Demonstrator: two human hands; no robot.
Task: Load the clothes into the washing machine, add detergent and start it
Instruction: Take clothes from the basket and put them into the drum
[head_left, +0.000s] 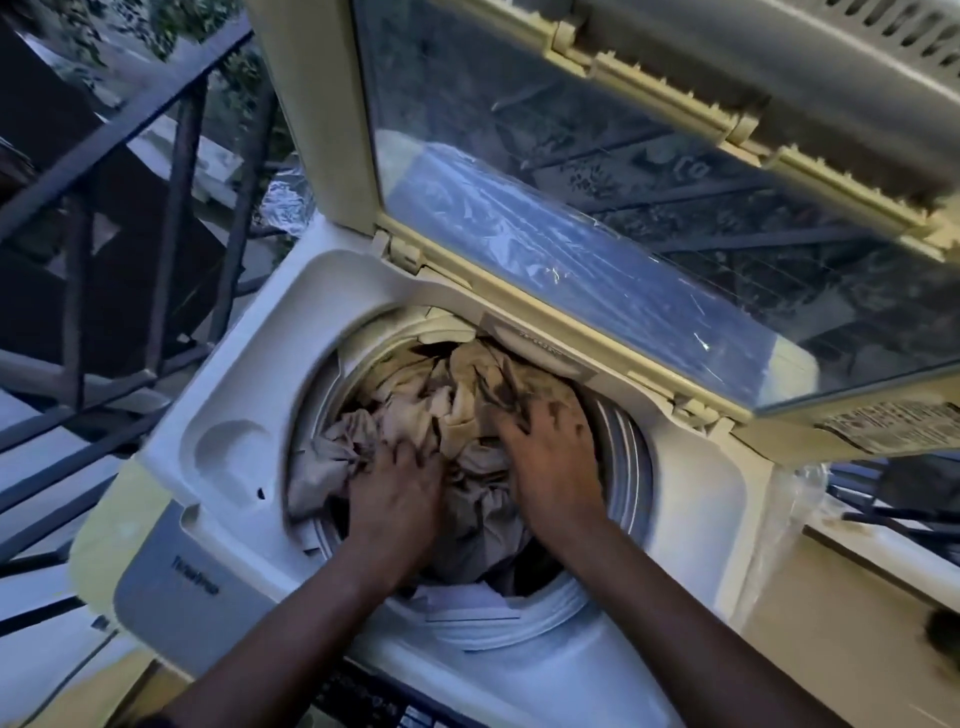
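Both forearms reach down, left hand (396, 496) and right hand (550, 462) pressing spread fingers onto crumpled beige clothes (467, 400) filling the drum.

The person's left hand (397, 493) and right hand (550, 467) are bare, with no rings or gloves on them. Both forearms are uncovered to the frame's lower edge, with no watch or bracelet at either wrist.

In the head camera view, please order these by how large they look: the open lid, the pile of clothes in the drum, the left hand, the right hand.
1. Open lid, by far the largest.
2. Pile of clothes.
3. Left hand and right hand: they look alike, so I do not rank them.
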